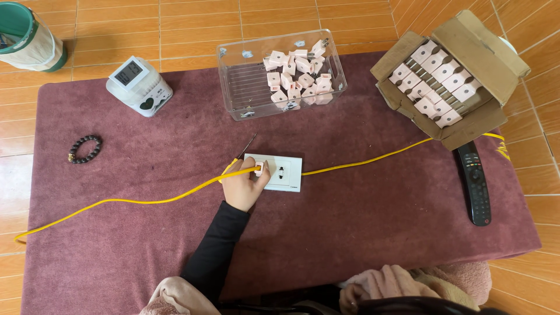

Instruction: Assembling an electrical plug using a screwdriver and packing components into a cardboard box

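My left hand [244, 185], in a black sleeve, pinches a small pink-and-white plug piece [259, 168] against the left side of a white socket plate [283, 173] lying on the maroon mat [361, 227]. A yellow cable [146, 201] runs under the hand and plate, across the mat from left to right. Behind the hand, a thin dark tool [249, 145] sticks out. My right hand [350, 296] rests close to my body at the bottom edge, half hidden in a fluffy pink sleeve, holding nothing that I can see.
A clear plastic bin [242, 87] with several pink pieces stands behind the plate. An open cardboard box [466, 125] of the same pieces sits far right, with a black remote [473, 186] beside it. At left are a small digital clock [139, 85], a bead bracelet [86, 149] and a green bucket [26, 35].
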